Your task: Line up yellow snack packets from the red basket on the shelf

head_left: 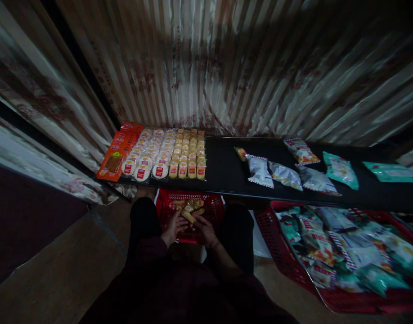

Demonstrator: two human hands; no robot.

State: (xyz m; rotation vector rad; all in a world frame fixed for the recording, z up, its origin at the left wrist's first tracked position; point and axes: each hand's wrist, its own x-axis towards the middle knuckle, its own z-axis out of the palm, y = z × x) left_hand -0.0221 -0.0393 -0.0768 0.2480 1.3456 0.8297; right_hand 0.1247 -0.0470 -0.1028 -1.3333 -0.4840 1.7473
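Both hands are low over a red basket [213,202] between the knees. My left hand [174,226] is closed on the left side of a yellow wrapped snack pack [188,216]. At the pack's right end, my right hand [206,228] also has its fingers closed on it. More yellow packs [197,203] lie loose in the basket just beyond the fingers. The fingertips are small and dim, and the exact number of packs in the hands cannot be made out.
A long black shelf [222,166] carries orange packets [112,157], rows of round white wrapped snacks [143,168] and rows of yellow packs [192,168]. Several puffed bags [260,171] lie farther right. A second red basket [277,256], full of bags, stands at the right. A striped curtain [206,67] hangs behind.
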